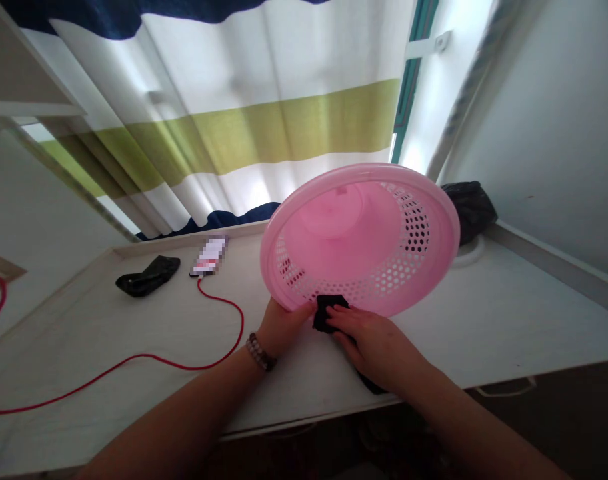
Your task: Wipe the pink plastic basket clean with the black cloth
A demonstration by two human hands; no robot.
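A pink basket (367, 173) is held up over the near part of the desk (509, 307), tilted so that its round mouth faces the person and its perforated wall shows inside. The left hand (284, 327) grasps the lower rim, thumb on the near side, with beaded bracelets (261, 352) at the wrist. The right hand (369, 337) lies just beside it, fingers pressing a piece of black material (329, 310) against that same rim — whether it is cloth or plastic, I cannot tell. More black shows below the right wrist, perhaps part of the same piece.

On the left of the desk lie a crumpled black bundle (149, 276) and a phone (209, 256), its screen blurred, with a red cable (179, 366) plugged in. A black bag (469, 207) sits behind the basket's right side; a striped curtain (284, 127) hangs beyond.
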